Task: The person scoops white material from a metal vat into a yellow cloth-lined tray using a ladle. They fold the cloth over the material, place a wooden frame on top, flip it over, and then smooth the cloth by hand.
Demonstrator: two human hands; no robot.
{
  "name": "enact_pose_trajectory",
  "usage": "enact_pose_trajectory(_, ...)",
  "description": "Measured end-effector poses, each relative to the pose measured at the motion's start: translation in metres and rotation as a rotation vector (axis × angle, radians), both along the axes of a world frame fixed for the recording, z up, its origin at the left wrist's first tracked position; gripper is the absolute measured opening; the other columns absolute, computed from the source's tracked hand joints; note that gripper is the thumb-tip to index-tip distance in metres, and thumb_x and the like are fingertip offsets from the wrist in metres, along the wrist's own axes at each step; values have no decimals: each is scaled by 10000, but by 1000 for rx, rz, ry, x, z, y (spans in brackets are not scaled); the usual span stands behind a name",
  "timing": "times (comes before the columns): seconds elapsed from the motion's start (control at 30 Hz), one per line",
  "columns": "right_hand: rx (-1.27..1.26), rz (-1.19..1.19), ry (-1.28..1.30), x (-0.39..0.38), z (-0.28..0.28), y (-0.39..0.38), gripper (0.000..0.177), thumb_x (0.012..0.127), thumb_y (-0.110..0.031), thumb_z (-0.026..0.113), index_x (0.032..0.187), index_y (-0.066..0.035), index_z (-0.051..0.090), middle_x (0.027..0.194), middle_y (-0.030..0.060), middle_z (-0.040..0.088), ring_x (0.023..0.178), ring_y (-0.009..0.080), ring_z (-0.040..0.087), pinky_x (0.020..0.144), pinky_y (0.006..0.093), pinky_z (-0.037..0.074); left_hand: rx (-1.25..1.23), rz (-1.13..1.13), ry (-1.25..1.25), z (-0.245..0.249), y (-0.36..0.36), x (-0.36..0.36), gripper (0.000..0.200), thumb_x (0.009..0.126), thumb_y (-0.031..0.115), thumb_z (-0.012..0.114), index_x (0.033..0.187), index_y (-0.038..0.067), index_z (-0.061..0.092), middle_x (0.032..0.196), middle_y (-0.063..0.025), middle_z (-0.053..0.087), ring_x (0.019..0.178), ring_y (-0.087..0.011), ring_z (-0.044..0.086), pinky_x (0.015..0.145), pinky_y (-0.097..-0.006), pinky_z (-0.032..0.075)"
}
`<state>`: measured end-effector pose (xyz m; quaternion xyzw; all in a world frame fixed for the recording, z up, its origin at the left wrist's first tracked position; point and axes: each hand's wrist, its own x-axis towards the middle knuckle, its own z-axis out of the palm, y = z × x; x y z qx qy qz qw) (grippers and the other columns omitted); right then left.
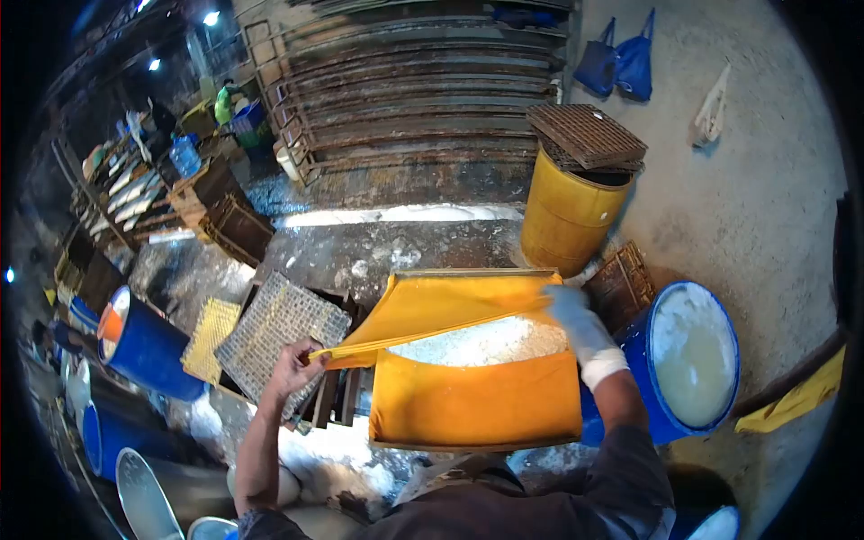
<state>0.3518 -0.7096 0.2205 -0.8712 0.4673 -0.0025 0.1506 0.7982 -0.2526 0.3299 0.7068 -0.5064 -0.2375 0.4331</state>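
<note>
A yellow-orange cloth (477, 400) lines a shallow wooden frame (477, 273) in front of me, its near flap folded flat over the front. White, crumbly curd-like material (490, 342) shows in the gap between the near and far flaps. At the left, my bare left hand (299, 364) pinches the edge of the far flap, beyond the frame's side. My right hand (576, 317), in a pale glove and smeared by motion, is at the other end of that flap. The flap's edge stretches taut between both hands; the right fingertips are blurred.
At the right stands a blue barrel (693, 355) of whitish contents; beyond it, a yellow drum (571, 211) carries grid trays (589, 135). Left of the frame lies a grid panel (283, 337) on wooden frames. Blue barrels (153, 346) and metal drums line the left. The floor looks wet.
</note>
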Motion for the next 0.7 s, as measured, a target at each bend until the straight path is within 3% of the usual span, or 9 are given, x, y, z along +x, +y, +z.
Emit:
enact_pose_trajectory(0.03, -163, -50, -147, -48, 6, -8, 345, 913, -216, 620, 1240, -133, 692, 1188, 116, 719, 1067, 262, 683, 964, 379, 516, -4, 19, 26, 1, 2, -4, 210, 883, 220, 790, 890, 49, 667, 716, -5, 620, 607, -81, 514, 553, -261, 430)
enact_pose_trajectory(0.07, -321, -96, -294, -96, 8, -6, 363, 886, -160, 600, 1237, -152, 693, 1147, 132, 727, 1048, 296, 694, 938, 391, 528, 83, -51, -172, -1, 3, -8, 284, 863, 284, 812, 866, 40, 667, 701, -26, 633, 606, -105, 557, 561, -281, 455)
enact_pose_trajectory(0.1, -368, -299, -219, -134, -8, -8, 405, 861, -125, 576, 1252, -141, 683, 1157, 158, 714, 1073, 337, 679, 949, 396, 525, 174, -127, -367, -2, 6, -13, 359, 842, 349, 835, 842, 31, 667, 686, -46, 645, 605, -130, 600, 569, -301, 480)
enact_pose_trajectory(0.17, -490, -453, -208, -197, -22, 10, 420, 887, -163, 564, 1297, -205, 645, 1170, 142, 713, 1018, 353, 699, 877, 416, 562, 229, -151, -646, 8, 1, -35, 415, 783, 431, 839, 880, 64, 672, 665, -161, 661, 659, -380, 675, 616, -453, 545)
enact_pose_trajectory(0.3, -451, -689, -212, -265, -45, 71, 445, 892, -160, 525, 1320, -172, 645, 1181, 171, 710, 1071, 373, 682, 909, 438, 542, 322, -59, -705, -34, 5, -41, 348, 726, 163, 777, 1018, 85, 604, 833, -141, 686, 795, -371, 697, 701, -466, 565)
enact_pose_trajectory(0.33, -409, -722, -225, -269, -44, 89, 476, 861, -110, 516, 1319, -141, 642, 1187, 178, 706, 1096, 372, 671, 933, 424, 530, 309, -52, -769, -42, 7, -46, 340, 726, 168, 773, 1005, 83, 597, 922, -130, 674, 847, -357, 692, 730, -454, 562)
enact_pose_trajectory(0.47, -426, -781, -176, -287, -75, 130, 466, 858, -121, 523, 1306, -151, 646, 1181, 181, 705, 1091, 379, 672, 933, 437, 529, 333, 40, -791, -76, 18, -58, 309, 733, 187, 751, 992, 91, 612, 916, -117, 676, 851, -325, 693, 728, -450, 555)
enact_pose_trajectory(0.57, -244, -775, 60, -269, -80, 156, 415, 883, -167, 533, 1279, -161, 658, 1188, 183, 702, 1077, 393, 675, 921, 459, 532, 392, 110, -784, -111, 31, -56, 269, 767, 224, 715, 990, 95, 639, 915, -116, 680, 868, -316, 693, 728, -438, 553)
enact_pose_trajectory(0.7, -194, -774, 47, -257, -107, 180, 404, 892, -362, 617, 1239, -161, 671, 1168, 182, 707, 1058, 413, 675, 887, 487, 535, 509, 249, -741, -158, 48, -59, 242, 791, 248, 668, 989, 110, 673, 918, -114, 685, 921, -331, 680, 737, -496, 539)
